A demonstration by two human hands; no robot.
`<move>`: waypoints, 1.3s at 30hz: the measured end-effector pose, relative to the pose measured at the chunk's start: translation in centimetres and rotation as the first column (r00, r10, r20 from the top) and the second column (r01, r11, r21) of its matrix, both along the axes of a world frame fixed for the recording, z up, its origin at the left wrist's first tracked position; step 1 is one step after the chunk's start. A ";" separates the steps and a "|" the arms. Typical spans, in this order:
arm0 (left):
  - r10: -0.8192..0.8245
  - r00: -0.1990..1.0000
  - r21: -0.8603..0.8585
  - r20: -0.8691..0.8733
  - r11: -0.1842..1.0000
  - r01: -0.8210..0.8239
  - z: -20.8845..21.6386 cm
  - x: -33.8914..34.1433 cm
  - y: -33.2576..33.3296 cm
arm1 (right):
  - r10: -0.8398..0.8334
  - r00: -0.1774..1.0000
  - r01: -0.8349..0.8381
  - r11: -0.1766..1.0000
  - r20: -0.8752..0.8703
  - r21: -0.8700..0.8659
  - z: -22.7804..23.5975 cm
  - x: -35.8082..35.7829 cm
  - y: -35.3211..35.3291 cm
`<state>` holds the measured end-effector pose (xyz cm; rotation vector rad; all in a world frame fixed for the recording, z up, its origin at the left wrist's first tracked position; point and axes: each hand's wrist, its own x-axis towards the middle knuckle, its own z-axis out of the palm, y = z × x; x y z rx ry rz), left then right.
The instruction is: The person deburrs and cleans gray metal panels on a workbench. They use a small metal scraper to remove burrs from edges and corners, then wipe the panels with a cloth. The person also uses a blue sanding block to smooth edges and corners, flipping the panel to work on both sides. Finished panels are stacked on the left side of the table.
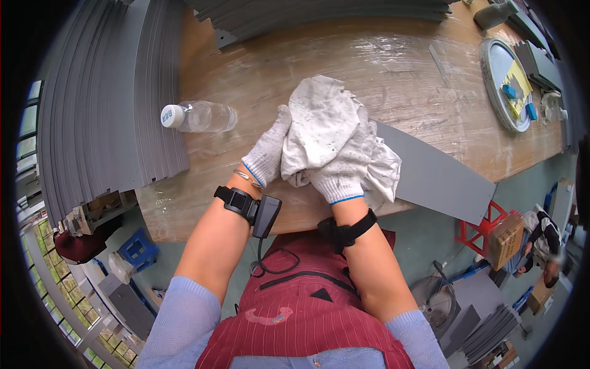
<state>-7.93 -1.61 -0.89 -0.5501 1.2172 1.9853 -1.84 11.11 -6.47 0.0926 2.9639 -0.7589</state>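
Observation:
A crumpled white cloth [321, 123] with small dark specks is bunched up over the table in front of me. My left hand [270, 147], in a speckled white knit glove with a blue cuff edge, grips its left side; the thumb shows and the other fingers are behind the cloth. Folds of the cloth wrap my right hand [341, 178], gloved the same way, and it holds the bunch from the near right. From under the cloth a flat grey panel [433, 169] extends right, past the table's near edge.
A clear bottle with a white cap [206, 117] lies left on the film-covered table [246, 67]. Stacked grey panels [104, 104] line the left side, more at the far edge. Right are a round grey lid [491, 74] and a red stool [482, 227] bearing a carton. Another person [544, 246] is at far right.

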 end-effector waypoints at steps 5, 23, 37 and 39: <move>0.099 0.988 0.480 0.117 0.865 -0.143 -6.7 -0.5 -5.3 | 0.133 0.970 -0.162 0.978 -0.204 -0.134 2.4 1.2 -3.5; -0.228 0.964 -0.155 0.134 0.956 0.248 -2.3 -0.5 -2.5 | -0.010 0.874 0.110 0.978 -0.486 0.178 5.6 8.5 16.6; -0.228 0.842 -0.436 -0.490 0.900 -0.010 -3.5 1.5 -3.1 | 0.102 0.934 -0.088 0.995 -0.343 0.055 11.5 4.1 19.4; -0.224 0.822 -0.441 -0.523 0.897 -0.035 -4.2 1.7 -3.6 | 0.096 0.891 -0.088 0.995 -0.443 0.040 11.2 5.9 24.2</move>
